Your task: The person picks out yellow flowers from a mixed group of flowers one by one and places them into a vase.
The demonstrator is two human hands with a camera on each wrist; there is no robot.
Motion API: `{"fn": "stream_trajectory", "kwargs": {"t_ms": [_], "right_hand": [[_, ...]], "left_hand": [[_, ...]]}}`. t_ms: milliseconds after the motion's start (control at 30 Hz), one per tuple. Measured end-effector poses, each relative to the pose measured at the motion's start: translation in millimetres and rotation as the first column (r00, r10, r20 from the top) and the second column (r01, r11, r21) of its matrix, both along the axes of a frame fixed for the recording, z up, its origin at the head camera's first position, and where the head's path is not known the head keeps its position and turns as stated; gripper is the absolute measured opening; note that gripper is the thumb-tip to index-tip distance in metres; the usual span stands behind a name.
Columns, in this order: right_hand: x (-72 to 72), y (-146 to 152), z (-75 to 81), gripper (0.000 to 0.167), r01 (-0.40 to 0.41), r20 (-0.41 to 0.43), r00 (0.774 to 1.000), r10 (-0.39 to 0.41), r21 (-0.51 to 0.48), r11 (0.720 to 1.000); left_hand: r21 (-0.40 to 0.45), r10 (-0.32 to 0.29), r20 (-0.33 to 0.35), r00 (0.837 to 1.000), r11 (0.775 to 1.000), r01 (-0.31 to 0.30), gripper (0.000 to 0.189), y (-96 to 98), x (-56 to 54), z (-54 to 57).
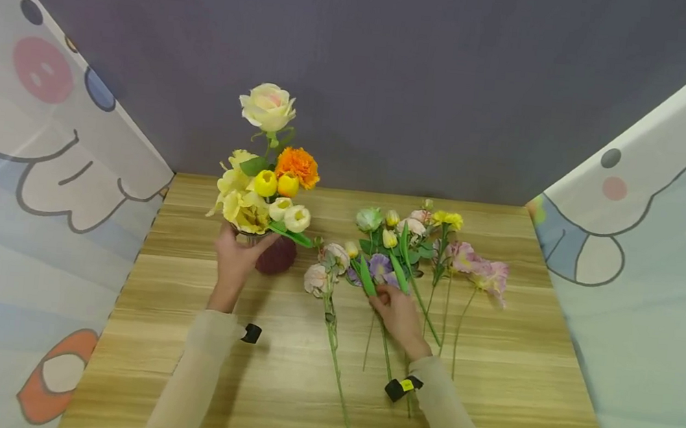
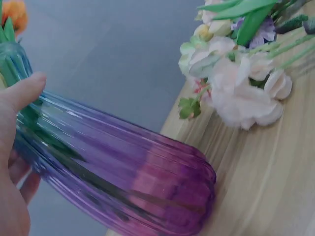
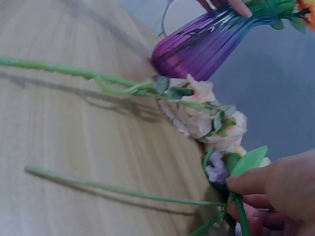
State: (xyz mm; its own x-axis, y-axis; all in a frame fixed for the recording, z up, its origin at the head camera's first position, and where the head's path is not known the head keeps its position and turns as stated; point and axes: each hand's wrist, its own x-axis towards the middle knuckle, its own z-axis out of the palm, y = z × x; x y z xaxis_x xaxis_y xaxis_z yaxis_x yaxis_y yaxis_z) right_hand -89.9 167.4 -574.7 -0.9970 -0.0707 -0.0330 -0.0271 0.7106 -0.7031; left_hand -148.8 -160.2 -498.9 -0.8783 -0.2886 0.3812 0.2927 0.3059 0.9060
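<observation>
The left hand point(image 2: 7, 123) grips the neck of a blue-purple vase point(image 2: 128, 157) with stems point(image 2: 106, 184) inside and an orange flower point(image 2: 15, 15) near its mouth; right, pale flowers point(image 2: 241, 98) lie on a wooden table point(image 2: 275, 167).

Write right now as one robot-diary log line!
left hand: holds vase | right hand: pinches green stem | wooden table: loose flowers

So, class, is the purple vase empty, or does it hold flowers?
Not empty: the vase has stems showing inside, and flowers rise from its top.
</observation>
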Motion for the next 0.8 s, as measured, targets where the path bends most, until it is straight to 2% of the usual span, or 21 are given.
{"fn": "stream_trajectory", "kwargs": {"t_ms": [167,300,500,567,633,733,800], "right_hand": [[-3.7,1,7.4,0.025,0.000,0.044,0.999,0.001,-0.022,1.000],[-6.9,3,16.9,0.023,0.017,0.007,1.000,-0.016,-0.098,0.995],[-12.8,7,44.7,0.024,0.059,-0.079,0.993,-0.085,-0.288,0.956],[-14.1,7,58.4,0.024,0.072,-0.125,0.984,-0.125,-0.360,0.930],[-16.4,7,73.0,0.022,0.073,-0.193,0.966,-0.171,-0.432,0.899],[-21.3,6,94.9,0.017,0.030,-0.289,0.928,-0.236,-0.573,0.819],[-25.3,3,108.0,0.016,-0.026,-0.342,0.902,-0.264,-0.652,0.758]], "left_hand": [[0.049,-0.024,-0.046,0.999,0.998,0.026,0.094,17.4,4.9,18.9],[0.069,0.000,-0.045,0.999,0.998,0.003,0.089,27.1,4.0,19.8],[0.069,-0.049,-0.023,0.999,0.996,0.050,0.080,34.4,4.4,18.9],[0.054,-0.059,-0.005,0.998,0.997,0.060,0.073,33.0,5.8,15.9],[0.046,-0.058,0.020,0.998,0.997,0.057,0.066,28.6,4.1,5.7],[0.022,-0.037,0.050,0.998,0.999,0.036,0.059,20.4,0.4,-11.5],[0.005,-0.028,0.036,0.999,1.000,0.028,0.058,15.4,-3.4,-21.9]]}}
